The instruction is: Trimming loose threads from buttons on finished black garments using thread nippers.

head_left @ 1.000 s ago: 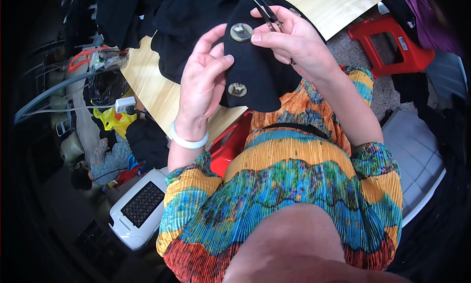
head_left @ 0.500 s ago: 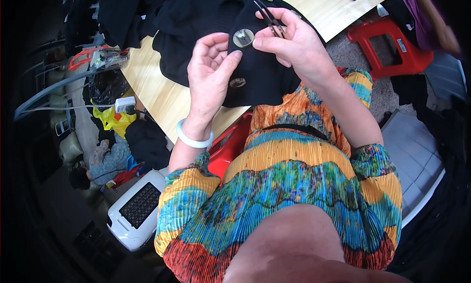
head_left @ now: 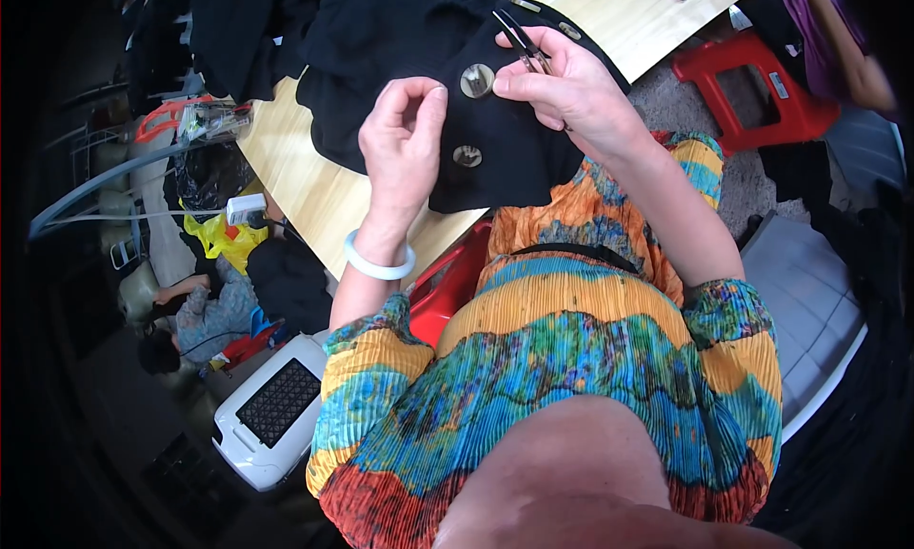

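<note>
A black knitted garment [head_left: 381, 44] lies spread over the wooden table, with several large round buttons along one edge. My right hand [head_left: 569, 84] is closed around small dark thread snips [head_left: 517, 37], whose blades point up and left. The thumb of that hand meets the right rim of a grey-brown button [head_left: 477, 80]. To the left of this button, my left hand [head_left: 404, 130] is raised with thumb and forefinger pinched together; whatever is between them is too small to make out. Another button [head_left: 467, 156] lies lower on the cloth, touched by neither hand.
Pale wood of the tabletop [head_left: 295, 159] shows at the left. A red plastic stool [head_left: 709, 97] stands at the right, near another person's arm [head_left: 862, 68]. At lower left are a white container with a dark grille [head_left: 271, 411] and a seated person [head_left: 209, 316].
My left hand has drawn back left from the button, and its fingers have closed into a pinch. The right hand keeps nearly the same place, with the snips still in it.
</note>
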A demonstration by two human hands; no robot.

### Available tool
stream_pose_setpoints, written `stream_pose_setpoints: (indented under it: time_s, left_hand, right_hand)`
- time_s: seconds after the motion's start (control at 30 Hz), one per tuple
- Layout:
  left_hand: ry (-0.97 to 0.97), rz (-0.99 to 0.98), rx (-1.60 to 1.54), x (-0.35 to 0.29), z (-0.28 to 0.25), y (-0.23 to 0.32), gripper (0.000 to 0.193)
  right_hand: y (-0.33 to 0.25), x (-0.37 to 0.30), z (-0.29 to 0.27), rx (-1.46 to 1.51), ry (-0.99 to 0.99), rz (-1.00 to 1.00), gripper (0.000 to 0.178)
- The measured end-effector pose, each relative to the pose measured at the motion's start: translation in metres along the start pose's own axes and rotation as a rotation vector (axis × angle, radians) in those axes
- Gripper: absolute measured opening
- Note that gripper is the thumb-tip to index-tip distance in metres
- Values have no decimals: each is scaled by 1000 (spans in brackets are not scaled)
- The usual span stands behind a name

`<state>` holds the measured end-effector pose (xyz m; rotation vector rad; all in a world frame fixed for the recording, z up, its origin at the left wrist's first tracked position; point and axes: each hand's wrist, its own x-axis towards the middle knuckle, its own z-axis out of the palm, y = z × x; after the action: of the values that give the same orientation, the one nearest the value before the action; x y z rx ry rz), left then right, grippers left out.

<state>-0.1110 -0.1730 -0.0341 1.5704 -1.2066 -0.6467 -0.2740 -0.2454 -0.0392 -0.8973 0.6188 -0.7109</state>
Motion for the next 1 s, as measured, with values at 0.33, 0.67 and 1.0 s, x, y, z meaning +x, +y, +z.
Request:
stream_pose_setpoints:
  time_s: [0.33,0.67,1.0]
  left_hand:
    - [-52,-236,-307,4,-13,10,13]
    - [-176,-492,-577,3,17,5,21]
    - [-325,-761,-1016,39,17,-27,16]
  right_hand:
    - [5,4,-9,27,-44,15,48]
    - [3,25,10,-136,-37,-232,33]
    - [16,43,13,-747,197,-525,36]
